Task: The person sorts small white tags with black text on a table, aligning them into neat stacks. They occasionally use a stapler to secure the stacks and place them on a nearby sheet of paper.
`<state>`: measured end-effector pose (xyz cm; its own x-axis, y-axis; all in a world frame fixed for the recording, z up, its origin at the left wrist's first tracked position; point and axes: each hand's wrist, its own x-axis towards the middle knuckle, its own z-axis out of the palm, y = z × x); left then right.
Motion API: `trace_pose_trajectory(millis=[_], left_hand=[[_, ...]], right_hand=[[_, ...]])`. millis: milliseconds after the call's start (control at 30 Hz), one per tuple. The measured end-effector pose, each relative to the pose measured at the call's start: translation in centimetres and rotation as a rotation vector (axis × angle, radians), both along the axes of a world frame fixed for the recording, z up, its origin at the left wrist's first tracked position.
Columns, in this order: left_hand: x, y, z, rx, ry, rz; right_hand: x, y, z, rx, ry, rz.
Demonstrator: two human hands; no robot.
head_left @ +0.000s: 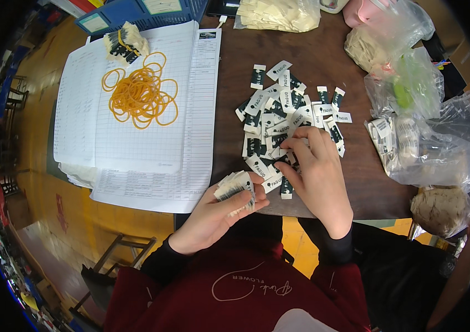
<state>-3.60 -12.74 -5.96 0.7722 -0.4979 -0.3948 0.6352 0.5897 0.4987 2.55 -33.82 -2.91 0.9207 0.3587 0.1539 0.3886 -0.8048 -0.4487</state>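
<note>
My left hand is closed around a small stack of white fabric labels, its thumb lying across the front. Ahead and to the right, a loose pile of woven labels spreads over the table, some white with dark print, others dark green with white ends. Over the near right part of this pile is my right hand. Its fingers are bent, and a gap shows between thumb and index fingertip, both close to the labels. Part of the pile is hidden beneath that hand.
Orange rubber bands lie heaped on paper sheets at the left, near a banded label bundle. A blue crate stands behind. Clear plastic bags line the table's right side. Another bag of pale labels lies at the back.
</note>
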Motion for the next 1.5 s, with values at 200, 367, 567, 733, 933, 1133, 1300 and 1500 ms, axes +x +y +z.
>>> trace_pose_trajectory(millis=[200, 367, 567, 733, 933, 1133, 1300, 1500], left_hand=[[-0.1, -0.1, -0.4, -0.005, -0.033, 0.004], [-0.1, -0.2, -0.5, -0.018, -0.028, 0.013], [-0.1, -0.2, -0.7, -0.045, -0.045, 0.012], [-0.1, -0.3, -0.7, -0.033, -0.044, 0.024], [0.1, -0.9, 0.1, -0.013, -0.037, 0.055], [0.5, -1.6, 0.8, -0.002, -0.050, 0.080], [0.9, -2.4, 0.8, -0.013, -0.031, 0.031], [1.4, -3.0, 0.8, -0.066, 0.030, 0.045]], right_hand=[[0.4, 0.2, 0.0, -0.001, 0.082, -0.004], [0.8, 0.0, 0.2, 0.066, 0.074, -0.003], [1.0, -0.8, 1.0, 0.411, 0.169, -0.171], [1.3, -1.7, 0.8, 0.634, 0.190, -0.263], [1.6, -2.9, 0.0, 0.766, 0.306, -0.293], [1.4, -3.1, 0.4, 0.729, 0.190, -0.325], [-0.7, -2.5, 1.6, 1.082, 0.278, -0.158], [-1.2, -0.6, 1.0, 1.321, 0.571, 0.047]])
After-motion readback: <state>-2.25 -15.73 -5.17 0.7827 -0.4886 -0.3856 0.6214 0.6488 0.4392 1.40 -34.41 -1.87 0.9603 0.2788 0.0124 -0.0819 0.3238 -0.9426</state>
